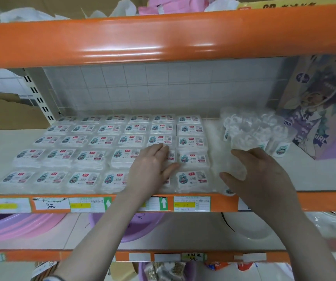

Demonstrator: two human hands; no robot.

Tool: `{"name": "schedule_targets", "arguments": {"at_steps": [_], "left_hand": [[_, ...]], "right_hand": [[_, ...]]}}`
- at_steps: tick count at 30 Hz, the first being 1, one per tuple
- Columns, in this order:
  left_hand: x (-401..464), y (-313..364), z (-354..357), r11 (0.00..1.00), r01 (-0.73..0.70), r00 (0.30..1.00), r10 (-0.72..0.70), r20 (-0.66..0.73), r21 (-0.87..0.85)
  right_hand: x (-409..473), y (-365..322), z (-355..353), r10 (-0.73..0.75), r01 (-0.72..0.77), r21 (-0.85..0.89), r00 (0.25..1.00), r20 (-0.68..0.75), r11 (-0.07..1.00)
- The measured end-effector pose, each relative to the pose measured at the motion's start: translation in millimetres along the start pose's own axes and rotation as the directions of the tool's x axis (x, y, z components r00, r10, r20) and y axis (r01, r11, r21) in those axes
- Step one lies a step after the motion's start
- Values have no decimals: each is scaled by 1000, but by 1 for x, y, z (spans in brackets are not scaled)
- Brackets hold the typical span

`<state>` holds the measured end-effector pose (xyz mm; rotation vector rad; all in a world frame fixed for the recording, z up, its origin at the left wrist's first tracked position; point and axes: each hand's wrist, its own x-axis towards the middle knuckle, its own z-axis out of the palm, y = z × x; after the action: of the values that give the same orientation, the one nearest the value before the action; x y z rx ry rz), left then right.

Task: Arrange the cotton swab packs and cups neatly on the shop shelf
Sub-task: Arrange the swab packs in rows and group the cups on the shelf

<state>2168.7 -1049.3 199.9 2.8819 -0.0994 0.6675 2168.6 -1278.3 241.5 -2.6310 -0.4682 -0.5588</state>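
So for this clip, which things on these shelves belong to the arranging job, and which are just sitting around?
Part of the job:
- cotton swab packs, laid flat in rows, left hand resting on them
- clear cup under the right hand
- cups bunched behind it
- shelf

Just lying about:
- purple cartoon bag
- pink and purple basins below
- price labels

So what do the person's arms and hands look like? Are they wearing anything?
Both arms are bare, with no sleeves and no gloves. The left hand and the right hand show no rings that can be made out. Low on the left arm, near the bottom edge of the picture, there is a thin dark band; it could be a bracelet or a hair tie, too blurry to tell which.
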Motion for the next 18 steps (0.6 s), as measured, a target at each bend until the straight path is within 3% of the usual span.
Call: {"name": "schedule_targets", "arguments": {"at_steps": [6,18], "left_hand": [[5,-2,5,1000,-24,998,24,-53,10],[9,-5,18,995,-57,997,61,43,-81]], "right_hand": [[-6,0,-1,36,-38,-57,998,-43,998],[-19,-2,-13,244,-262,-93,955,-170,960]]}}
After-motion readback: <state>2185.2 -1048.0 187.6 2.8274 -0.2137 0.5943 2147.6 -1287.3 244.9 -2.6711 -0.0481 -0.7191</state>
